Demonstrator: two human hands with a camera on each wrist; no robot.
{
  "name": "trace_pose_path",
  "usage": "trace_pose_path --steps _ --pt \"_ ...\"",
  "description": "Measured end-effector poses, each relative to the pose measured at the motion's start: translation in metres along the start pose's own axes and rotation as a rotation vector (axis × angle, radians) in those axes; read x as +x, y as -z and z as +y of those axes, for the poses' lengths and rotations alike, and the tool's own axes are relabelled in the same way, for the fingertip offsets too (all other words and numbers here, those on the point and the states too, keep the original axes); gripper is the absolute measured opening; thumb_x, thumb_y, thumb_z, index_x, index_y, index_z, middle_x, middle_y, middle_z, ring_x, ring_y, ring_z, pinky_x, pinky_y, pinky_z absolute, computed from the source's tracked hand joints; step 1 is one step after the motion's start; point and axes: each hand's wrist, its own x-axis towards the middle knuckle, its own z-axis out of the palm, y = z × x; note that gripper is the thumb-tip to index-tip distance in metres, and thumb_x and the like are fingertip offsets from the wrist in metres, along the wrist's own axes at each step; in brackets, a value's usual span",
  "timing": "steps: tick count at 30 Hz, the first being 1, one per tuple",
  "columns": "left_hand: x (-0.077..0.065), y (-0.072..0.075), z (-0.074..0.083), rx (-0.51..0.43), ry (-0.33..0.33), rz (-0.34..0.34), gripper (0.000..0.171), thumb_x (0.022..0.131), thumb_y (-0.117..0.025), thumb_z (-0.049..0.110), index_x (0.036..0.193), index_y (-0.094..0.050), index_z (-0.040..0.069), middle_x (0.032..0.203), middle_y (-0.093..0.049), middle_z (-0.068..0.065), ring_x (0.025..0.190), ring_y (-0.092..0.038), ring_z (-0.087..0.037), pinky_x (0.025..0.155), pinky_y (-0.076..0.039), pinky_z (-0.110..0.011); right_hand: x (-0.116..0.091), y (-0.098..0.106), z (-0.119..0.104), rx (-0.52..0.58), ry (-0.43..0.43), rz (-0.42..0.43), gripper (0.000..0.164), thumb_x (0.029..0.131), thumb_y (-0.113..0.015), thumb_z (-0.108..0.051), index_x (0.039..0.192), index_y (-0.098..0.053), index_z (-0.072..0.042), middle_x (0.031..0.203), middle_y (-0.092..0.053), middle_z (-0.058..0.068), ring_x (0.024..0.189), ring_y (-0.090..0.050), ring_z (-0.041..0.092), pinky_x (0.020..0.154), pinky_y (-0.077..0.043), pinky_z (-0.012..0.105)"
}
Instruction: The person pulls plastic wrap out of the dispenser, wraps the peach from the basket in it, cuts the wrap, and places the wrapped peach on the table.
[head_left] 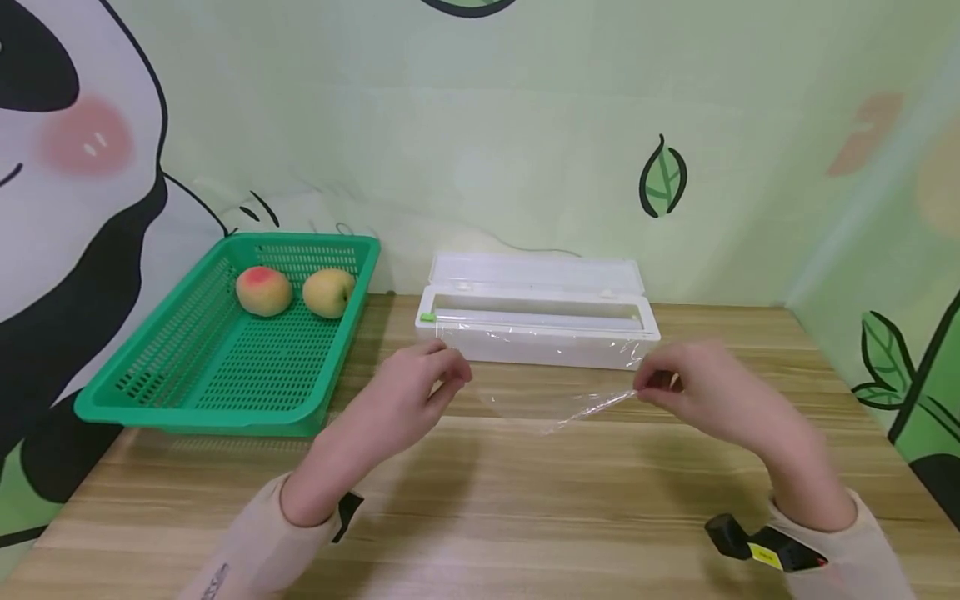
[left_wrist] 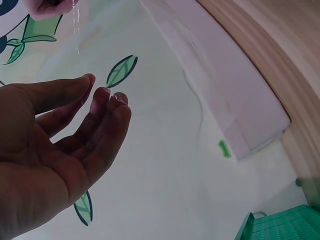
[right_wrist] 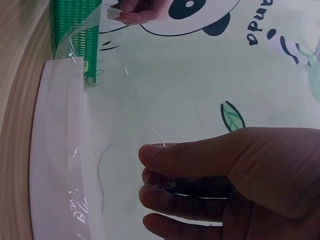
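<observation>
A sheet of clear plastic wrap stretches from the front of a white wrap dispenser box toward me. My left hand pinches its left corner between thumb and fingertips; the gathered film shows beside those fingers in the right wrist view. At the other corner, my right hand pinches the film, with a crinkled fold trailing from the fingertips. The dispenser's lid is raised, and a roll lies inside. A small green slider sits at the box's left end.
To the left stands a green basket with two peaches, one reddish peach and one yellow peach. Behind the wooden table rises a wall printed with a panda and leaves.
</observation>
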Motion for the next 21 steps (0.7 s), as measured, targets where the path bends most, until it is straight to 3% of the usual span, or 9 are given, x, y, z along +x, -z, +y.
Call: trace_pose_path --steps 6,13,18,21 --pt "-0.001 -0.012 -0.006 0.0 0.006 -0.078 0.01 0.089 -0.068 -0.003 0.09 -0.069 0.007 0.085 -0.06 0.002 0.077 -0.059 -0.013 0.067 -0.046 -0.017 0.004 -0.009 0.006 -0.007 -0.004 -0.058 0.023 0.082 -0.078 -0.001 0.077 -0.067 -0.021 0.073 -0.057 -0.015 0.069 -0.056 0.005 0.063 -0.047 0.022" --pt "-0.003 -0.026 -0.016 0.037 -0.044 -0.124 0.01 0.089 -0.068 -0.003 0.087 -0.067 0.007 0.085 -0.06 0.001 0.077 -0.061 -0.015 0.068 -0.047 -0.018 0.009 -0.024 0.014 0.001 -0.088 -0.155 0.02 0.084 -0.076 -0.001 0.078 -0.064 -0.016 0.071 -0.053 -0.01 0.066 -0.05 0.01 0.057 -0.043 0.021" --pt "-0.003 -0.031 -0.021 0.039 -0.071 -0.175 0.01 0.089 -0.066 -0.004 0.088 -0.065 0.006 0.087 -0.06 0.0 0.079 -0.061 -0.015 0.07 -0.047 -0.019 0.013 -0.036 0.022 0.007 -0.055 -0.155 0.025 0.082 -0.076 0.002 0.076 -0.06 -0.017 0.07 -0.051 -0.009 0.065 -0.048 0.01 0.057 -0.041 0.022" --pt "-0.002 -0.034 -0.026 0.045 -0.05 -0.227 0.01 0.089 -0.065 -0.005 0.092 -0.065 0.005 0.09 -0.061 -0.002 0.08 -0.061 -0.015 0.07 -0.047 -0.019 0.014 -0.042 0.028 -0.003 -0.051 -0.17 0.027 0.082 -0.076 0.001 0.075 -0.058 -0.017 0.069 -0.05 -0.01 0.064 -0.047 0.009 0.057 -0.04 0.021"
